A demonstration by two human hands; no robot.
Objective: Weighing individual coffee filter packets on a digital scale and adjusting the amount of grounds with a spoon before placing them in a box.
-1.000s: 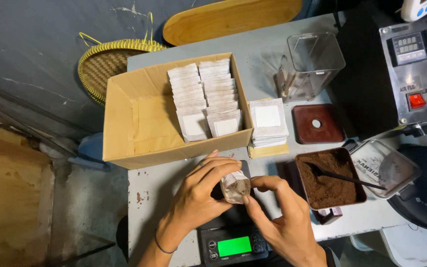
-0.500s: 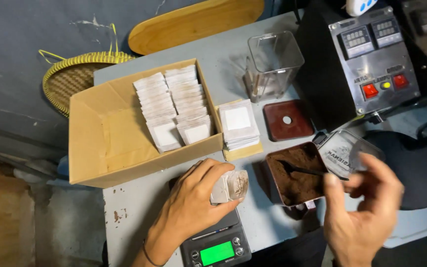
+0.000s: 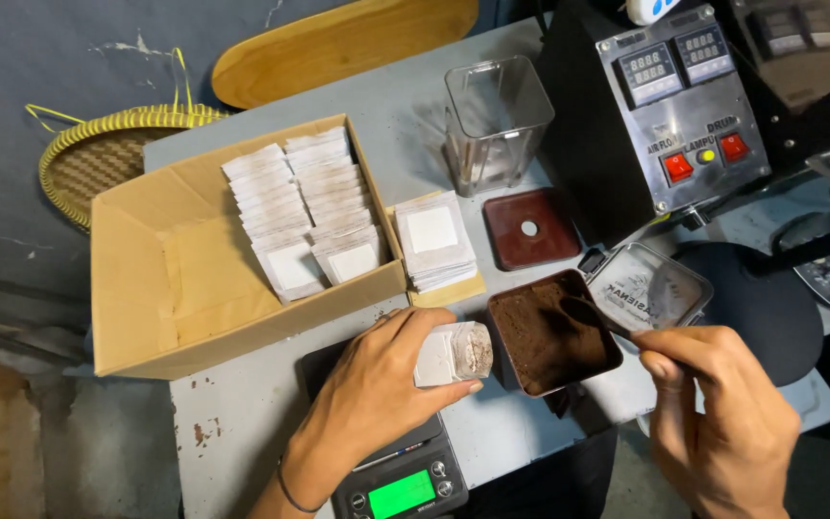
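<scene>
- The left hand [image 3: 377, 384] wraps its fingers around a small white paper bag [image 3: 451, 354] and holds its open top toward the brown tin.
- The bag sits just above a black scale [image 3: 398, 485] with a green screen, and there is already a bit of brown powder inside it.
- The right hand [image 3: 718, 408] pinches the handle of a dark spoon [image 3: 590, 315]. The spoon end dips into the brown powder [image 3: 549, 332] in the tin [image 3: 521, 370].
- This looks like the scooping step: powder is being picked up to go into the little bag.
- The next move likely needs a steady spoon, so no powder falls on the grey table [image 3: 242, 432], and the bag's mouth must be kept wide open.
- A cardboard box [image 3: 146, 279] behind the left hand holds rows of white bags.
- A small pile of flat white bags [image 3: 432, 240] lies just beside the box.
- A clear plastic jar [image 3: 497, 120] stands farther back, and a red-brown lid [image 3: 530, 229] lies near it.
- A black machine with red buttons [image 3: 684, 96] stands at the right, and a yellow woven basket [image 3: 98, 159] rests off the table's far left edge.
</scene>
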